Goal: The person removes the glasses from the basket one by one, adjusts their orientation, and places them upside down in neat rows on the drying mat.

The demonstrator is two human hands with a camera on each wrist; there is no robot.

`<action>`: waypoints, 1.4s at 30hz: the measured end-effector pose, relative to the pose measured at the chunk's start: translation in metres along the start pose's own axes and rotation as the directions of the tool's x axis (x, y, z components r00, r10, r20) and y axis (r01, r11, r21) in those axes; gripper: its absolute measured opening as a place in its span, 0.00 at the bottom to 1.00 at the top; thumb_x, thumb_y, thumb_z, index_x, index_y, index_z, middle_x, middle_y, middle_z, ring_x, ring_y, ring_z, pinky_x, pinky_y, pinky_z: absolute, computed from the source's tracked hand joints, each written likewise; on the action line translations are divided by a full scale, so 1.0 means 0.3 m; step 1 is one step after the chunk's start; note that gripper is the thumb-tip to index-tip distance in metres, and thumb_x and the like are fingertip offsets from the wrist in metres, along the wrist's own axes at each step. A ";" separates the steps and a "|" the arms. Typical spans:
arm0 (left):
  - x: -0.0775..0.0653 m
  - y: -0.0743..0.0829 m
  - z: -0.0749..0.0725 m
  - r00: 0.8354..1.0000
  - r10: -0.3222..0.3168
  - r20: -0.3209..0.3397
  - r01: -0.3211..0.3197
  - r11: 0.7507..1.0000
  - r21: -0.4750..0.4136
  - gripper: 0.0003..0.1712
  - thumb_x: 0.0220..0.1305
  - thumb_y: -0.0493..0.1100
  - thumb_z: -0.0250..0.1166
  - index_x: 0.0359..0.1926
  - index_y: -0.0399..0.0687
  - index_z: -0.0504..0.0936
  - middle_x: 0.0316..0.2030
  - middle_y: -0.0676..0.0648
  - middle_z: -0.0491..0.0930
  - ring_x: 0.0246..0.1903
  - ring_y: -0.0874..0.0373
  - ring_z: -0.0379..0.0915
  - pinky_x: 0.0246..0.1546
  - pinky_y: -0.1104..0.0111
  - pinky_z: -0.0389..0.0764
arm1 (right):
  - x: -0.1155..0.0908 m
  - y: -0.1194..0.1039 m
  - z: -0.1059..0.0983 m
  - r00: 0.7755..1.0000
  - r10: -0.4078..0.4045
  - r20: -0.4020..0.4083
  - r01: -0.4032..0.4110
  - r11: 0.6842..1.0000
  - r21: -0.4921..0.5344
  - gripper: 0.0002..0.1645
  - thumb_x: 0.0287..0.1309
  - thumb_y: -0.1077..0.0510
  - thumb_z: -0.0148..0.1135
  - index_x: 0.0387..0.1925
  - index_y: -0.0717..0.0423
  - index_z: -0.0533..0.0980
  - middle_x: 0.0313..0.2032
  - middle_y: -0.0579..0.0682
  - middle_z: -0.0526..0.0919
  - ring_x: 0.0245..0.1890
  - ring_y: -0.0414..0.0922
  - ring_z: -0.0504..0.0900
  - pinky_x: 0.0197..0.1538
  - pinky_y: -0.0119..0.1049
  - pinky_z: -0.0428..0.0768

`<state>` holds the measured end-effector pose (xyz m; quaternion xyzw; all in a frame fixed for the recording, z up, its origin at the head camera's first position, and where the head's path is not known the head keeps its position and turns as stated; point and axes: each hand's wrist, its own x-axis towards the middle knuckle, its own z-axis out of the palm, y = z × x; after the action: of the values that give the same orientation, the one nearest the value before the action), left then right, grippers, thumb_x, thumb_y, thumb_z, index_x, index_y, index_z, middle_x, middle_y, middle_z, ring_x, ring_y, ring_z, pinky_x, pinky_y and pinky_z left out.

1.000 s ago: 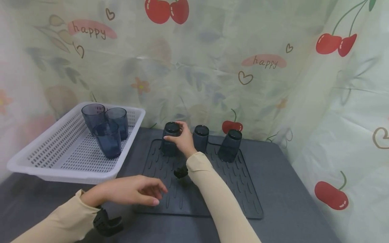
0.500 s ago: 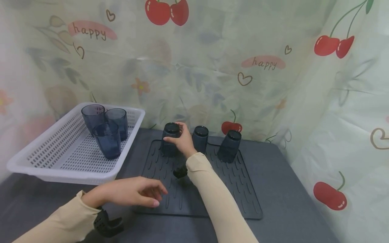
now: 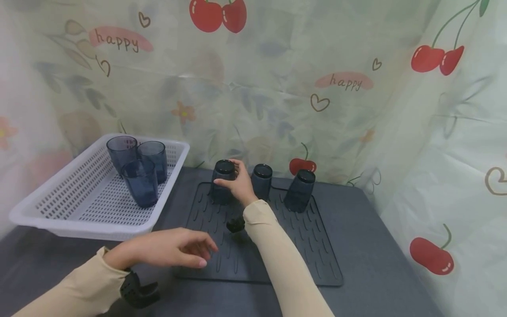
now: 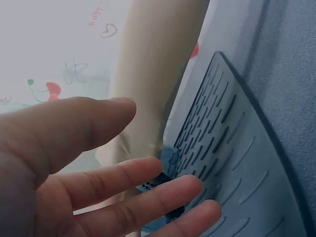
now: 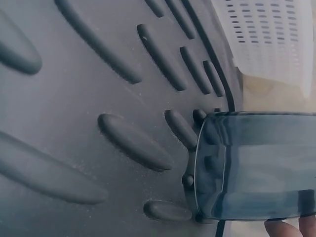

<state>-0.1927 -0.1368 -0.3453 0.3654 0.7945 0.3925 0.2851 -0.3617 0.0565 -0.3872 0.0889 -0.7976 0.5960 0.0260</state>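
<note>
My right hand (image 3: 240, 182) grips a blue drinking glass (image 3: 222, 189) that stands upside down at the back left of the dark ridged drying mat (image 3: 277, 264). In the right wrist view that glass (image 5: 261, 163) has its rim down on the mat's ridges, with fingertips (image 5: 282, 229) at its side. Two more upturned glasses stand on the mat: one glass (image 3: 262, 178) just right of my hand, another glass (image 3: 299, 191) farther right. My left hand (image 3: 170, 248) hovers over the mat's front left, fingers loosely bent, holding nothing; the left wrist view shows its fingers (image 4: 133, 210) spread.
A white perforated basket (image 3: 99, 231) stands at the left, holding three upright blue glasses (image 3: 140, 182). The dark table (image 3: 368, 246) reaches past the mat on the right. A patterned curtain (image 3: 253, 88) hangs behind and along the sides.
</note>
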 end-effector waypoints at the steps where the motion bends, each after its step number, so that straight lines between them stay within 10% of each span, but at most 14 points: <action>1: -0.002 0.004 -0.003 1.000 -0.002 -0.007 0.002 1.000 0.007 0.18 0.69 0.49 0.60 0.57 0.50 0.75 0.49 0.47 0.82 0.49 0.62 0.78 0.48 0.71 0.79 | 0.001 0.001 0.000 1.000 0.001 -0.001 -0.001 1.000 -0.001 0.45 0.46 0.58 0.77 0.65 0.43 0.64 0.65 0.49 0.70 0.65 0.48 0.69 0.64 0.47 0.71; 30: -0.077 0.129 -0.170 0.987 -0.013 -0.159 0.034 0.991 0.128 0.23 0.71 0.52 0.57 0.61 0.49 0.72 0.53 0.48 0.78 0.52 0.55 0.77 0.50 0.61 0.80 | 0.006 0.014 0.006 1.000 -0.008 -0.003 0.008 0.999 -0.053 0.45 0.47 0.55 0.77 0.65 0.41 0.63 0.67 0.50 0.68 0.67 0.50 0.67 0.64 0.49 0.71; 42: -0.106 0.142 -0.295 0.942 -0.003 -0.336 0.087 0.968 0.236 0.23 0.70 0.52 0.58 0.60 0.48 0.73 0.53 0.48 0.79 0.53 0.54 0.77 0.51 0.55 0.79 | -0.002 0.009 0.001 1.000 -0.007 0.008 0.007 0.999 -0.050 0.46 0.48 0.55 0.76 0.66 0.41 0.62 0.67 0.50 0.68 0.67 0.50 0.66 0.65 0.49 0.70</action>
<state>-0.2246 -0.1810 -0.2577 0.3080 0.8821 0.3398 0.1079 -0.3615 0.0572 -0.3899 0.0933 -0.8122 0.5753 0.0273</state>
